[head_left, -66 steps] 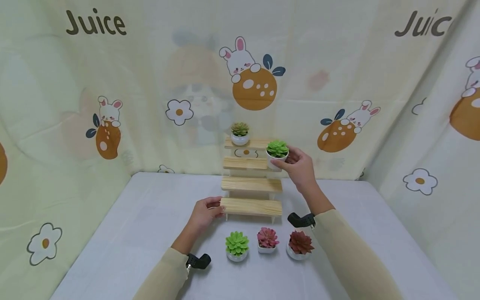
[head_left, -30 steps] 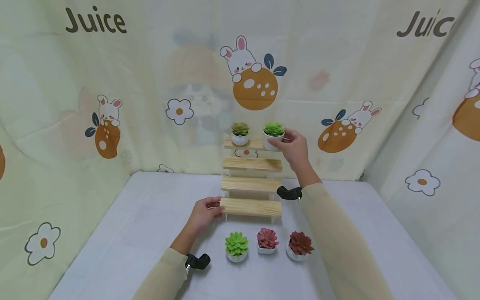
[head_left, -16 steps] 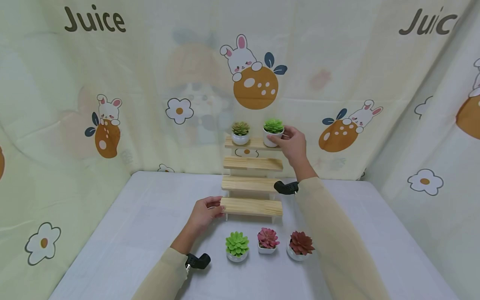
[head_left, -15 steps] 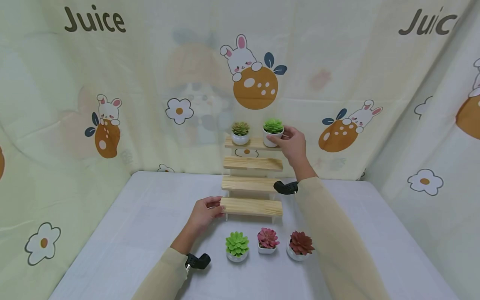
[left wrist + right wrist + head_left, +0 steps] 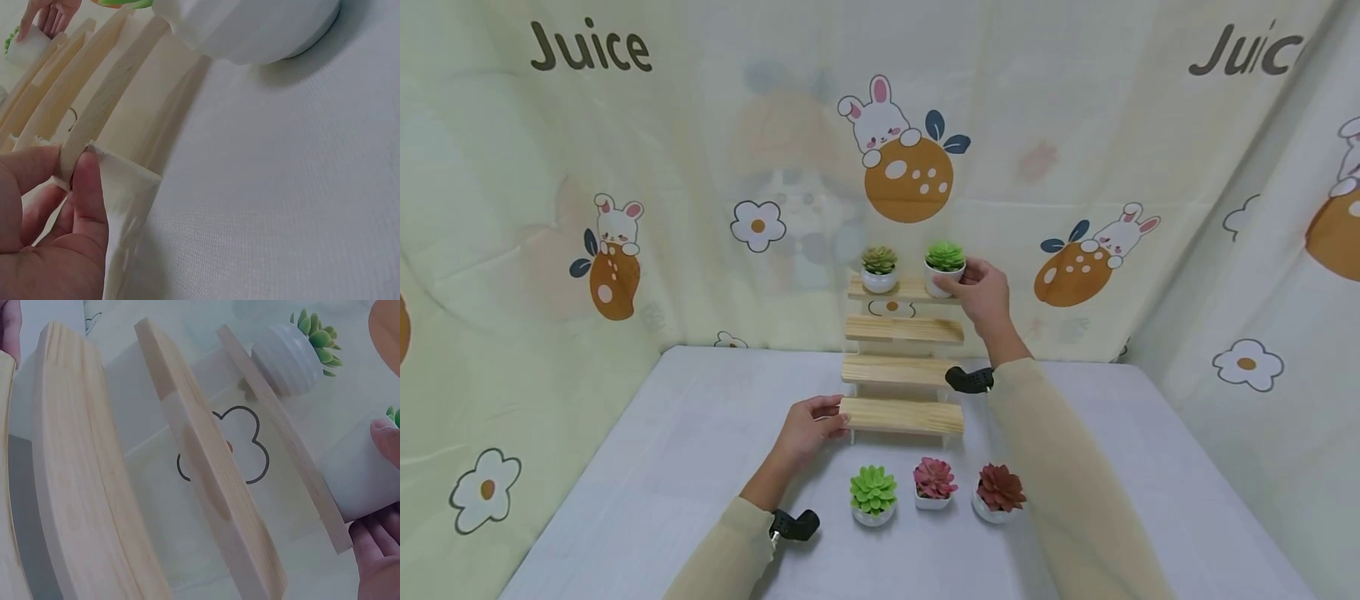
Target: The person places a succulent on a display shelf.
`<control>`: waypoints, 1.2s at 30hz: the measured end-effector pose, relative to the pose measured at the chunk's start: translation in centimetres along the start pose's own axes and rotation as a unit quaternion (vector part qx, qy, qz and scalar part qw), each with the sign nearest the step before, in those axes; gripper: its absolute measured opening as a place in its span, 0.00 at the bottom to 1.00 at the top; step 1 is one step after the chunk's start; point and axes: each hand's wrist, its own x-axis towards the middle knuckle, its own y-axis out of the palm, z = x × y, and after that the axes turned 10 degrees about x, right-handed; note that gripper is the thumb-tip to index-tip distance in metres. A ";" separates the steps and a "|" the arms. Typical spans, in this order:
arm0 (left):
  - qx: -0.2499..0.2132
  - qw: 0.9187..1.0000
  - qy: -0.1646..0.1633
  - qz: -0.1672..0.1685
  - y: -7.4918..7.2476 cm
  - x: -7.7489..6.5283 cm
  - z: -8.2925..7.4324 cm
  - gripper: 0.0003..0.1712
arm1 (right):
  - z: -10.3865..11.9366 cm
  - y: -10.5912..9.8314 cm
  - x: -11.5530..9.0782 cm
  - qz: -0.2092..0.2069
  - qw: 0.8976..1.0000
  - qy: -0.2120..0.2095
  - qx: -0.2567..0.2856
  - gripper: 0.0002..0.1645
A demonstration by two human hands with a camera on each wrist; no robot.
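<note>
My right hand [image 5: 987, 293] grips a bright green potted succulent [image 5: 944, 257] by its white pot, at the right end of the top board. In the right wrist view the pot [image 5: 362, 472] stands against that board [image 5: 284, 434], thumb on one side and fingers on the other. A darker green succulent in a round white pot [image 5: 879, 271] sits at the same board's left end. My left hand [image 5: 807, 429] pinches the left end of the lowest board of a stepped wooden stand [image 5: 901, 415]; the left wrist view shows thumb and fingers on the board's end [image 5: 84, 134].
Along the front of the white-covered table [image 5: 700, 433] stand three more potted succulents: a light green one [image 5: 873, 492], a pink one [image 5: 935, 481] and a dark red one [image 5: 1000, 490]. A printed curtain [image 5: 1000, 167] hangs behind and at both sides.
My right hand has raised the bright green succulent from beside the second board to the top board, then shifted slightly left. My left hand has stayed at the lowest board.
</note>
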 end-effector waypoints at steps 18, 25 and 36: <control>-0.002 1.000 0.002 0.003 0.0 -0.1 0.1 0.22 | -1.6 -1.3 -2.7 -0.025 0.997 -0.043 0.054 0.43; -0.005 1.000 0.001 -0.002 0.0 0.0 -0.1 0.22 | -2.0 -2.2 -4.9 -0.003 0.997 -0.042 0.064 0.40; -0.005 1.000 -0.003 0.004 0.0 0.2 0.2 0.23 | -2.8 -3.9 -8.8 0.030 0.998 -0.001 0.055 0.38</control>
